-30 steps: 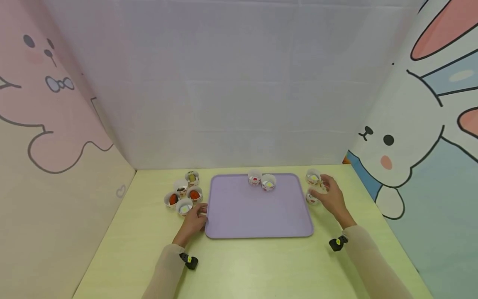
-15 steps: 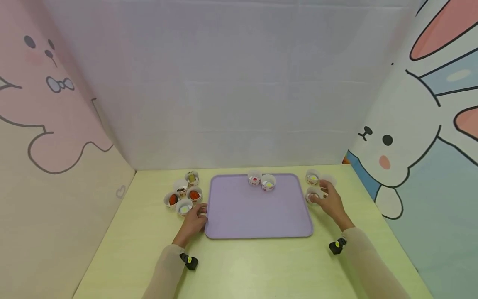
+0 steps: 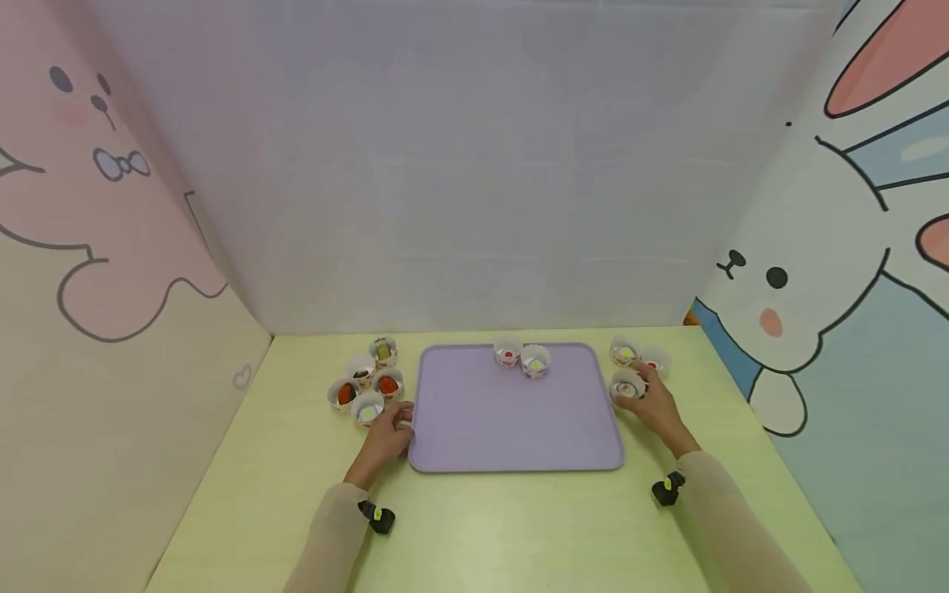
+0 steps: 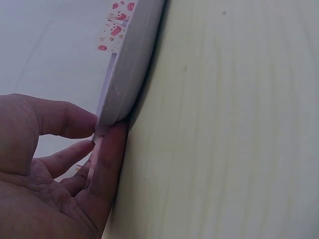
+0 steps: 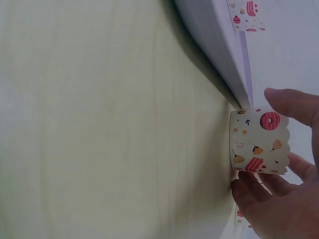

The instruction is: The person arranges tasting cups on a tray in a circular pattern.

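A lavender tray (image 3: pixel 511 420) lies on the table, and my left hand (image 3: pixel 388 434) pinches its left edge. In the left wrist view, the thumb (image 4: pixel 75 119) meets the rim while a finger reaches beneath it. My right hand (image 3: pixel 654 408) holds a paper baking cup (image 3: pixel 626 385) just beyond the tray's right edge. Pink doughnut and cupcake prints cover the cup's scalloped wall (image 5: pixel 259 142) in the right wrist view. Its contents look pale and are too small to identify. Two like cups, one with a yellow piece (image 3: pixel 625 352) and one with red (image 3: pixel 656 360), stand behind that hand.
On the tray's far edge stand two cups, one holding a red piece (image 3: pixel 507 352) and one a yellow piece (image 3: pixel 535 362). Several cups cluster left of the tray, including one with orange-red contents (image 3: pixel 388 385) and one beside my left fingers (image 3: pixel 367 409). A white backdrop (image 3: pixel 474 181) rises behind.
My right hand has lowered from over the right-hand cups and closed its fingers round the nearest one. The red-filled cup behind it has come into view. My left hand stays at the tray edge.
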The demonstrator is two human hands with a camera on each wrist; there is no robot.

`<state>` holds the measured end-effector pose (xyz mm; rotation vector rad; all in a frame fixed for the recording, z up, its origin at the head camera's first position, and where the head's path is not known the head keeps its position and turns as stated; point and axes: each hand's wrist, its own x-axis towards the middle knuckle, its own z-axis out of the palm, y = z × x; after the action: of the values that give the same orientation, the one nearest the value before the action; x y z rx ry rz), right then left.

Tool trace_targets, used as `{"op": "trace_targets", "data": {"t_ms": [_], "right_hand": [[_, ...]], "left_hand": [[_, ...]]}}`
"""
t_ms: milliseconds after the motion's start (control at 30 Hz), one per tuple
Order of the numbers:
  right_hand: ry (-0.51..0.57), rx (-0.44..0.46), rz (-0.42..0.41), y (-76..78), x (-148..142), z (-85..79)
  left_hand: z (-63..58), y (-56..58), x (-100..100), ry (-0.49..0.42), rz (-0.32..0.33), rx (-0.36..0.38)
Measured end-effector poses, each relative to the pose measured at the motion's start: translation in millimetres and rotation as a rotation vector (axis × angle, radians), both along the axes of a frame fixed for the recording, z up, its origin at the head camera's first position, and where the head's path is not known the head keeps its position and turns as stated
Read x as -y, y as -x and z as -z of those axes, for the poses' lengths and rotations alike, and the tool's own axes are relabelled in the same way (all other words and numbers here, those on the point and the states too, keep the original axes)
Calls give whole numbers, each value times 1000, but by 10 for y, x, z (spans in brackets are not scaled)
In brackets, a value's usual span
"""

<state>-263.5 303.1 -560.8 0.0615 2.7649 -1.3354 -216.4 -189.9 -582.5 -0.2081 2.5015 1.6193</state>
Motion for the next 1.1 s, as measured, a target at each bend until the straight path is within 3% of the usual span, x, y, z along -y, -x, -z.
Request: {"op": "trace_targets", "data": {"t_ms": [733, 1100], "right_hand": [[-27, 48, 43, 69, 13, 117], [-71, 25, 20, 58, -20, 123]], "left_hand": [[40, 24, 11, 3, 6, 1], [21, 17, -5, -1, -3, -13]]}}
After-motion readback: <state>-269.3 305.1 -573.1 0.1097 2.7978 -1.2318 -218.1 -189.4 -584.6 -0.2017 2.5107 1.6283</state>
